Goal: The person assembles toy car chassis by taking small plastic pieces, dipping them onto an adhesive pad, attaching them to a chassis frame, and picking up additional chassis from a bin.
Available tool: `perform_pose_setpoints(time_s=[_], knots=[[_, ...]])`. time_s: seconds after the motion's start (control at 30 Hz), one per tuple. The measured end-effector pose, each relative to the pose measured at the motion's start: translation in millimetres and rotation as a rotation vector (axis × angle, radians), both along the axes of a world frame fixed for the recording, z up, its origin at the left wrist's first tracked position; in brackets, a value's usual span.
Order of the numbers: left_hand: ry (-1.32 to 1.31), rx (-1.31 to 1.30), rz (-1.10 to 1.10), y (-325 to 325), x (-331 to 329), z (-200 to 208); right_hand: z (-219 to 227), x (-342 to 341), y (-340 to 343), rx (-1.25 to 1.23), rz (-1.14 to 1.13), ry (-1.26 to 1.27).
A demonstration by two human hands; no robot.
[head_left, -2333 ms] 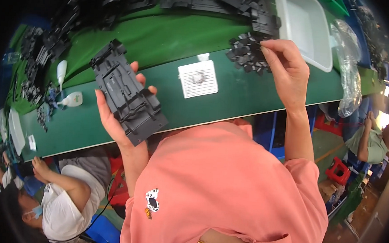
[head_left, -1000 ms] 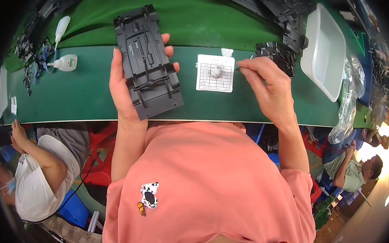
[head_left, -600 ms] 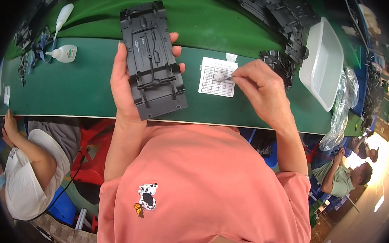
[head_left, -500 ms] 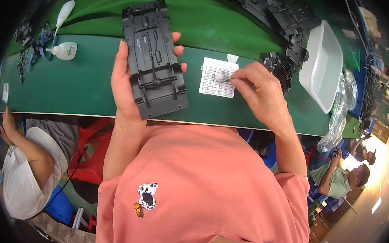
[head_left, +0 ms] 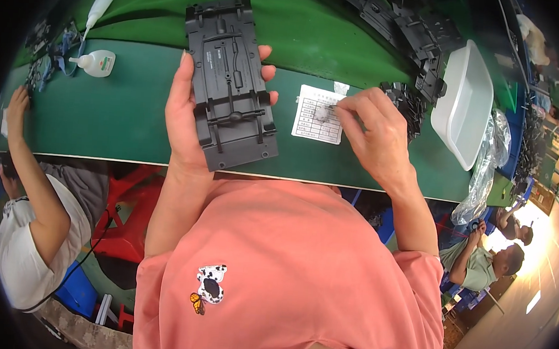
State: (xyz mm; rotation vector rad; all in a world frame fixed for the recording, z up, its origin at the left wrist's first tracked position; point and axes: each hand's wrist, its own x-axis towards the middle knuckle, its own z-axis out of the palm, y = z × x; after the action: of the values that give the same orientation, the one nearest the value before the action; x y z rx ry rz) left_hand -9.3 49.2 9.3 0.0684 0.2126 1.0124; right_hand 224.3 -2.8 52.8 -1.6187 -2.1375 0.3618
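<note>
My left hand [head_left: 183, 124] is closed round a black plastic toy-car chassis [head_left: 229, 82]. Its underside, with moulded axles and a shaft, faces up, and my fingertips show along its right edge. To the right, my right hand [head_left: 378, 132] is closed in a pinch just above the right edge of a stack of white printed slips [head_left: 306, 130]. Whatever the thumb and forefinger hold is too small to make out. A little heap of greyish-white small bits [head_left: 322, 114] lies on the slips, beside those fingertips.
Behind my right hand lies a pile of small black parts [head_left: 404, 105], with a white plastic tub [head_left: 447, 98] farther right. Black chassis pieces [head_left: 422, 45] lie at the back right. Two white bottles [head_left: 97, 64] [head_left: 100, 7] are at left. A co-worker's arm [head_left: 27, 159] reaches the table's left end.
My right hand has drawn slightly right, away from the heap of bits. The chassis stays in my left hand, nearly unmoved. The co-worker at left has reached farther onto the table.
</note>
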Motion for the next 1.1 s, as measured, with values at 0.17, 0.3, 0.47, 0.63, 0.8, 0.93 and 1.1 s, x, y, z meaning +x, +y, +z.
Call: perform_pose_setpoints(time_s=[0.17,0.3,0.47,0.63,0.8,0.93,1.1], knots=[[0.0,-0.01,0.005,0,1,1,-3,2,-3,0.106,0.027,-0.056],[-0.013,0.005,0.008,0,1,0,-8,2,-13,0.09,0.121,-0.073],[-0.013,0.005,0.004,1,0,0,0,0,-18,0.034,0.132,-0.096],[-0.004,0.001,0.005,-1,1,3,19,-1,-13,-0.292,-0.282,0.477],[0.037,0.015,0.021,-4,1,0,18,14,-5,-0.741,-0.467,1.34],[0.055,0.019,0.019,-2,4,3,18,13,-6,-0.768,-0.549,1.437],[0.051,0.043,0.004,0,3,3,18,13,-8,-0.798,-0.552,1.543]])
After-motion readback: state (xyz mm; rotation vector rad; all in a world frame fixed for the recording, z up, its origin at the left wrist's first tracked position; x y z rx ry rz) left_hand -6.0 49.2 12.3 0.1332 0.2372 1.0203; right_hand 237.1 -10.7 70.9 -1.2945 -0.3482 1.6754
